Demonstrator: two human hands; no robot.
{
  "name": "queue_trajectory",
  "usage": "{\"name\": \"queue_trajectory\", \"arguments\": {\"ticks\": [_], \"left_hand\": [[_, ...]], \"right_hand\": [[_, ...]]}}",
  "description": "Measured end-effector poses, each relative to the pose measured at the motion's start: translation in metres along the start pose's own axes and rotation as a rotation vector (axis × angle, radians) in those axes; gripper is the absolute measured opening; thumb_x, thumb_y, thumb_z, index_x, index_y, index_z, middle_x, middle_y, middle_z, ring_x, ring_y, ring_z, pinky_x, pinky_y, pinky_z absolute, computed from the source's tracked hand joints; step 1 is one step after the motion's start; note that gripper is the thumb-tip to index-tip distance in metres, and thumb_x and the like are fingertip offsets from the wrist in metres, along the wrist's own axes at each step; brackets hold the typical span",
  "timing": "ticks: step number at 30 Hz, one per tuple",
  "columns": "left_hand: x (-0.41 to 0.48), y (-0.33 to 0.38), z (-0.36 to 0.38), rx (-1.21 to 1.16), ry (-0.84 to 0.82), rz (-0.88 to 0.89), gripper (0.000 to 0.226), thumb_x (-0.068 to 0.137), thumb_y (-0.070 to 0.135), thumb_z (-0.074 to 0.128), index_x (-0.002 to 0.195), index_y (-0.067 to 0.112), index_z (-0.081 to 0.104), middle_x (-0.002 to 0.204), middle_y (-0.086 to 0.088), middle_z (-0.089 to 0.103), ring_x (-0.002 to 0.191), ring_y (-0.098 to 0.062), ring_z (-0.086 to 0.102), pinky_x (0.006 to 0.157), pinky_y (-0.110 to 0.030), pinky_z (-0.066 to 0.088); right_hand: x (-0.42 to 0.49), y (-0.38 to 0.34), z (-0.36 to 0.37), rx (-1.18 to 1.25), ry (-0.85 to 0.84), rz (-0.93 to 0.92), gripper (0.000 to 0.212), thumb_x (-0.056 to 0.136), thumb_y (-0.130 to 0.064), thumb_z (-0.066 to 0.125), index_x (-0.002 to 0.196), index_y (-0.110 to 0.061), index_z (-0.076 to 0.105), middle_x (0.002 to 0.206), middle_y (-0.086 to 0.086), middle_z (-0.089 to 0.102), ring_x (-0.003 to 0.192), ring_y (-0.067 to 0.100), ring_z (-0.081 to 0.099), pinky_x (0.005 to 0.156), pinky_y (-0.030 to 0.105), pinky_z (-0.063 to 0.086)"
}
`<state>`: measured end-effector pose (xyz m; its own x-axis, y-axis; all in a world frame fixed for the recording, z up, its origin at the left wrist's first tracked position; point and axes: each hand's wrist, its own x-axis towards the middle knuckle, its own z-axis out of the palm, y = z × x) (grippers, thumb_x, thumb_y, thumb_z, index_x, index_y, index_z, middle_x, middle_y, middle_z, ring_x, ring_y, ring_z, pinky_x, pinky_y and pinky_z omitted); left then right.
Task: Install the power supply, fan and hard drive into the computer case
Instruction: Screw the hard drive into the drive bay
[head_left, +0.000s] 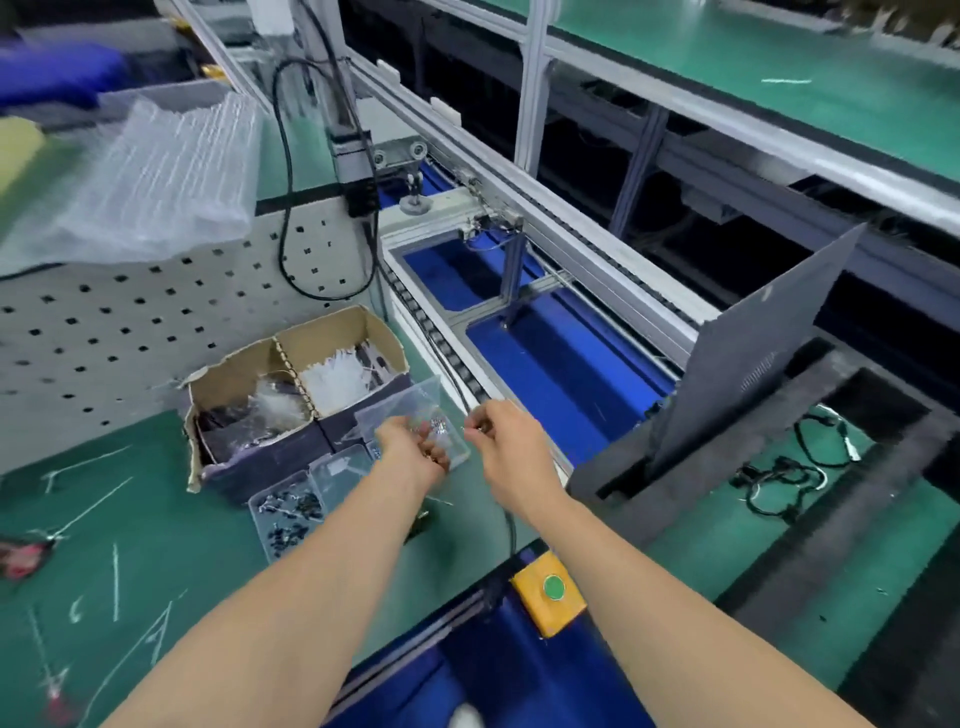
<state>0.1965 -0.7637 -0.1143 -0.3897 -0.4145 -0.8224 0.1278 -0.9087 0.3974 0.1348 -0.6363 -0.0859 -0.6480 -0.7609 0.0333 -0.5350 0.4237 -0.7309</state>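
Far left: red-handled tool (21, 555) on the green mat (130, 545), several loose white cable ties scattered round it. Clear bubble-wrap sheet (156, 171) lies on the perforated grey board (104, 322). One cardboard box (291, 395), two compartments: left with clear bags, right with a bunch of white cable ties. In front of it one clear plastic tray (291, 512) of small dark screws.

Two bare hands, both over a clear plastic lid or tray (410, 410) tilted up at the box's right corner. Left hand (410, 452) cupped, fingers curled around a few small shiny screws; count too blurred to tell. Right hand (506, 441) pinches thumb to forefinger on something tiny, cannot tell what.

One yellow button box (550, 592) with one green button, near edge. Right: one dark grey side panel (753, 353), flat rectangle with a vent grille, standing tilted on black foam (675, 467), long axis running up toward the far right. Black cables (789, 467) lie on the green surface further right.
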Motion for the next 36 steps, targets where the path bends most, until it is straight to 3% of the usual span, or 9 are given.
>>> {"name": "queue_trajectory", "arguments": {"ticks": [3, 6, 8, 10, 14, 21, 26, 33, 36], "left_hand": [[0.021, 0.02, -0.005, -0.13, 0.074, -0.008, 0.029, 0.102, 0.018, 0.029, 0.075, 0.016, 0.041, 0.064, -0.002, 0.037, 0.051, -0.015, 0.031, 0.05, -0.021, 0.029], [0.034, 0.03, -0.004, -0.278, 0.09, 0.052, 0.033, 0.106, 0.022, 0.023, 0.119, 0.011, 0.052, 0.109, -0.01, 0.051, 0.089, -0.027, 0.054, 0.078, -0.032, 0.049], [0.037, 0.034, -0.004, -0.349, 0.082, 0.072, 0.044, 0.107, 0.023, 0.021, 0.143, 0.01, 0.043, 0.144, -0.006, 0.045, 0.132, -0.032, 0.046, 0.112, -0.046, 0.039], [0.038, 0.034, -0.008, -0.346, 0.063, 0.047, 0.047, 0.108, 0.019, 0.023, 0.153, 0.009, 0.034, 0.159, -0.013, 0.034, 0.145, -0.037, 0.035, 0.118, -0.055, 0.03], [0.031, 0.028, -0.012, -0.215, 0.069, 0.081, 0.045, 0.108, 0.017, 0.034, 0.152, 0.006, 0.034, 0.156, -0.024, 0.035, 0.136, -0.044, 0.047, 0.11, -0.057, 0.042], [-0.01, -0.018, 0.017, 0.112, -0.151, -0.06, 0.027, 0.104, 0.023, 0.041, 0.094, 0.008, 0.061, 0.094, -0.012, 0.066, 0.074, -0.023, 0.064, 0.068, -0.032, 0.052], [-0.035, -0.048, 0.053, 0.01, -0.354, -0.162, 0.034, 0.099, 0.017, 0.037, 0.114, 0.003, 0.063, 0.113, -0.012, 0.065, 0.116, -0.026, 0.061, 0.105, -0.032, 0.048], [-0.107, -0.141, 0.123, -0.041, -0.648, -0.255, 0.041, 0.106, 0.014, 0.033, 0.093, -0.004, 0.068, 0.09, -0.02, 0.073, 0.079, -0.031, 0.075, 0.074, -0.039, 0.061], [-0.151, -0.199, 0.156, 0.026, -0.729, -0.294, 0.044, 0.111, 0.018, 0.03, 0.097, -0.003, 0.065, 0.098, -0.023, 0.071, 0.09, -0.032, 0.07, 0.096, -0.039, 0.051]], "right_hand": [[0.013, 0.001, 0.024, -0.017, -0.03, 0.04, 0.005, 0.102, -0.016, 0.065, 0.104, -0.013, 0.067, 0.103, -0.003, 0.056, 0.093, 0.016, 0.054, 0.079, 0.024, 0.037], [0.021, 0.007, 0.037, -0.026, -0.04, 0.091, 0.006, 0.102, -0.019, 0.064, 0.106, -0.015, 0.068, 0.105, -0.002, 0.06, 0.09, 0.012, 0.053, 0.077, 0.02, 0.036], [0.025, 0.01, 0.042, -0.02, -0.037, 0.123, 0.007, 0.102, -0.019, 0.064, 0.107, -0.015, 0.068, 0.108, 0.001, 0.062, 0.092, 0.014, 0.056, 0.08, 0.022, 0.04], [0.028, 0.011, 0.045, -0.01, -0.036, 0.151, 0.007, 0.102, -0.019, 0.065, 0.107, -0.015, 0.068, 0.109, 0.002, 0.064, 0.093, 0.015, 0.059, 0.083, 0.023, 0.045], [0.03, 0.013, 0.047, 0.001, -0.028, 0.163, 0.01, 0.101, -0.019, 0.066, 0.109, -0.013, 0.069, 0.108, 0.002, 0.066, 0.094, 0.015, 0.061, 0.087, 0.027, 0.05], [0.023, 0.008, 0.028, -0.019, 0.033, 0.12, 0.006, 0.101, -0.018, 0.062, 0.102, -0.019, 0.068, 0.104, -0.003, 0.06, 0.092, 0.012, 0.058, 0.08, 0.024, 0.046], [0.003, 0.007, -0.019, -0.182, 0.013, 0.027, 0.022, 0.098, -0.012, 0.057, 0.11, -0.02, 0.074, 0.109, 0.0, 0.063, 0.105, 0.02, 0.055, 0.084, 0.029, 0.042], [-0.071, 0.033, -0.15, -0.355, 0.244, 0.06, 0.016, 0.097, -0.025, 0.063, 0.1, -0.012, 0.073, 0.1, 0.008, 0.067, 0.098, 0.03, 0.06, 0.086, 0.046, 0.046], [-0.126, 0.05, -0.207, -0.316, 0.409, 0.095, 0.015, 0.096, -0.012, 0.061, 0.103, -0.012, 0.074, 0.104, 0.008, 0.071, 0.099, 0.032, 0.064, 0.089, 0.045, 0.048]]}}
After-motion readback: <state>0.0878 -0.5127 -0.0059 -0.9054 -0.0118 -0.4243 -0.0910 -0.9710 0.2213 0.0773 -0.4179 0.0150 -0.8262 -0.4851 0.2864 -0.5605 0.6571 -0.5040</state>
